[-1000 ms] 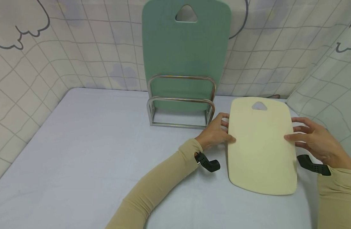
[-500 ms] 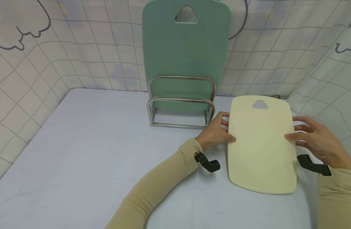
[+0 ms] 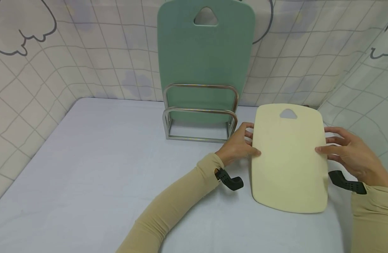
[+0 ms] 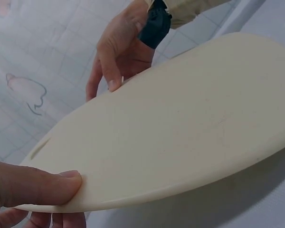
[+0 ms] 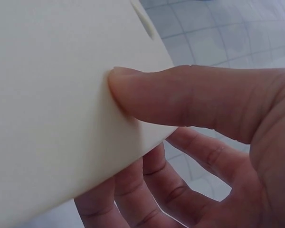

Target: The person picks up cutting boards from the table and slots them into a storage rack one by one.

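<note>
A cream cutting board (image 3: 288,165) with a triangular handle hole at its far end is held by both side edges. My left hand (image 3: 238,144) pinches the left edge, thumb (image 4: 61,186) on the upper face and fingers beneath. On the opposite edge my right hand (image 3: 355,154) does the same; in the right wrist view its thumb (image 5: 152,95) presses the face while the other fingers go under the rim. The board's far end is tilted up off the table. To the left, a green cutting board (image 3: 206,56) stands upright in a metal rack (image 3: 200,111).
The rack's front slot stands beside my left hand. Beneath everything lies a white-covered table (image 3: 102,168). A grid-patterned curtain (image 3: 111,52) hangs behind the table and along both sides. Each wrist wears a black camera mount (image 3: 229,180).
The far end of the cream cutting board has risen slightly, with both hands keeping their grip. The green board and the rack have not moved.
</note>
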`<state>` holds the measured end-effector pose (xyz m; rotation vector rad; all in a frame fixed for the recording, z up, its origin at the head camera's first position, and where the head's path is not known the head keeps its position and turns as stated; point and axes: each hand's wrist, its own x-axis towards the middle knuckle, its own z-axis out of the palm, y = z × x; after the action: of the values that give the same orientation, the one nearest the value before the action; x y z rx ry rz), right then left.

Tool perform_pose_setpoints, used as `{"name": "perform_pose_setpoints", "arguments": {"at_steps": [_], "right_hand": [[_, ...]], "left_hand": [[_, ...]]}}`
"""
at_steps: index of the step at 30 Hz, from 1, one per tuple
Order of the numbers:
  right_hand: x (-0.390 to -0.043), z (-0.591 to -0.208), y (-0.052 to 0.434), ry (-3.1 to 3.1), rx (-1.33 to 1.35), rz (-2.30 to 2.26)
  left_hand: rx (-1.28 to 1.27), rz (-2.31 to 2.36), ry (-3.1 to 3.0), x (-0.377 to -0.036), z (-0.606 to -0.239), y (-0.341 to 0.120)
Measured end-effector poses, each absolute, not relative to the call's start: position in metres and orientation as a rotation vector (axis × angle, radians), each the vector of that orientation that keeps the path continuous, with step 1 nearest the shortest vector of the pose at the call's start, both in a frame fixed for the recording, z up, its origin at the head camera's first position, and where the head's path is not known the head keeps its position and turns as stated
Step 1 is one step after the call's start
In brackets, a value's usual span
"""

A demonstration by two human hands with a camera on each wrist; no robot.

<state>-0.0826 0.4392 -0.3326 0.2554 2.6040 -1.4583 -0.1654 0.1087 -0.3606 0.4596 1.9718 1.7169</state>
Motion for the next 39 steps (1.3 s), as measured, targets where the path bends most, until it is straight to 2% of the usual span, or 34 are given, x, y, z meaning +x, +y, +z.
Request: {"name": "perform_pose_setpoints", "arguments": {"at_steps": [39], "right_hand": [[-0.079, -0.318, 0.426, 2.716, 0.352, -1.346]], "left_hand": [[0.525, 1.73, 2.023, -0.16, -0.348, 0.106]]}}
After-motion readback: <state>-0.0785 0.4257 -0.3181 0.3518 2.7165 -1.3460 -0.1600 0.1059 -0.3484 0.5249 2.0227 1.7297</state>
